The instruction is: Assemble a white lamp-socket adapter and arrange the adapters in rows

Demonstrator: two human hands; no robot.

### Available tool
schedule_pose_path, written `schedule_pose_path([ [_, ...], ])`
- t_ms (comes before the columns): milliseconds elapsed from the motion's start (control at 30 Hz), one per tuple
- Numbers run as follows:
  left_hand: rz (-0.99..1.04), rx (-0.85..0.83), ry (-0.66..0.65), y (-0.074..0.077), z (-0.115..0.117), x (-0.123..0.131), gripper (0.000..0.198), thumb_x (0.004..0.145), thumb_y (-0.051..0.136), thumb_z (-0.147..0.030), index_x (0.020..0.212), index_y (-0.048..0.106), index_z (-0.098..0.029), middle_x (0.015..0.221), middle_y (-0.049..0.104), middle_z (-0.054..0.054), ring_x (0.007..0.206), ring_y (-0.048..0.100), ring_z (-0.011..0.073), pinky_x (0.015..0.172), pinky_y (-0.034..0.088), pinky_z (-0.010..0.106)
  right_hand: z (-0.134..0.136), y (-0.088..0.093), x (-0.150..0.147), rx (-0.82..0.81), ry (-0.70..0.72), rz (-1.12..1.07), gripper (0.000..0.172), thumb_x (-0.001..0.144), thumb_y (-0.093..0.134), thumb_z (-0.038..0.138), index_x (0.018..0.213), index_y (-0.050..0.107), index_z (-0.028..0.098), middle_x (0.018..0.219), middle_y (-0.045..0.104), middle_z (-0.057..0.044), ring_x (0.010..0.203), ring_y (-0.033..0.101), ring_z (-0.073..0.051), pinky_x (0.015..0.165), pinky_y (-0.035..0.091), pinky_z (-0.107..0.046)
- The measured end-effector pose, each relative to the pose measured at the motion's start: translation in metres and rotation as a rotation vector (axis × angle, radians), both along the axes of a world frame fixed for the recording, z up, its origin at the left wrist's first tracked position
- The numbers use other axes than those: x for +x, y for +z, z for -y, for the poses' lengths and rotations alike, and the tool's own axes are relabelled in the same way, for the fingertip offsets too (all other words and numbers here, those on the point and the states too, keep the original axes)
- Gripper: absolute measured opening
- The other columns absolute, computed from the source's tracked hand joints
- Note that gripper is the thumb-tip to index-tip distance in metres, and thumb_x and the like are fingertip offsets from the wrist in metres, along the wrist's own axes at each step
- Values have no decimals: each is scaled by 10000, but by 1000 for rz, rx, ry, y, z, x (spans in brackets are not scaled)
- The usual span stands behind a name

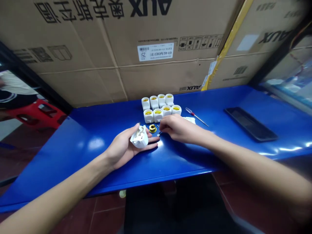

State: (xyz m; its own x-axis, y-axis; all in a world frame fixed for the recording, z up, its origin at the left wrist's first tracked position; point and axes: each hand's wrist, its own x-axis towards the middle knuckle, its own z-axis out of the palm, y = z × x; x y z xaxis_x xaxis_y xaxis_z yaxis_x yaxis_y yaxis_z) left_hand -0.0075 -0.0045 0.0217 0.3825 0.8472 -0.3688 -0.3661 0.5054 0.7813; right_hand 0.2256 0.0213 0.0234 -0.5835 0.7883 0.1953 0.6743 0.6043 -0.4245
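Observation:
My left hand (124,146) lies palm up on the blue table (97,152) and cradles a white lamp-socket housing (139,137) with its open underside facing up. My right hand (175,128) rests just right of it, fingers pinched on a tiny metal part (159,134) that is too small to name. A small brass ring (152,128) lies on the table between the hands. Behind them stand several white lamp sockets (159,105) with yellow insides, in two rows.
A red-handled screwdriver (195,116) lies right of the sockets. A black phone (251,123) lies flat at the right. Large cardboard boxes (156,48) form a wall behind the table. A red stool (39,113) stands at the left.

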Motion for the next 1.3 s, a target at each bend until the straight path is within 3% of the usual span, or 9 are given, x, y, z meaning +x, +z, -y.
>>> schedule_pose_path([
  [433, 24, 6, 37, 0, -3, 0, 354, 1072, 515, -287, 910, 754, -81, 936, 778, 186, 1223, 715, 467, 1066, 555, 695, -3, -5, 4, 35, -56, -4, 213, 884, 618, 8, 865, 765, 161, 857, 775, -87, 822, 687, -231, 733, 460, -319],
  [833, 25, 9, 53, -1, -4, 1, 338, 1069, 519, -275, 927, 755, -78, 957, 782, 198, 1213, 724, 459, 1083, 534, 708, -7, -13, 3, -19, -8, -32, 200, 920, 647, 52, 898, 799, 181, 866, 800, -79, 794, 703, -223, 699, 461, -305],
  [1300, 43, -28, 121, 1, -6, 1, 283, 1057, 523, -257, 929, 717, -95, 923, 755, 148, 1124, 760, 463, 1027, 584, 691, -13, -15, 3, -296, -45, -272, 137, 801, 742, 55, 820, 817, 169, 769, 809, -45, 704, 737, -187, 654, 542, -274],
])
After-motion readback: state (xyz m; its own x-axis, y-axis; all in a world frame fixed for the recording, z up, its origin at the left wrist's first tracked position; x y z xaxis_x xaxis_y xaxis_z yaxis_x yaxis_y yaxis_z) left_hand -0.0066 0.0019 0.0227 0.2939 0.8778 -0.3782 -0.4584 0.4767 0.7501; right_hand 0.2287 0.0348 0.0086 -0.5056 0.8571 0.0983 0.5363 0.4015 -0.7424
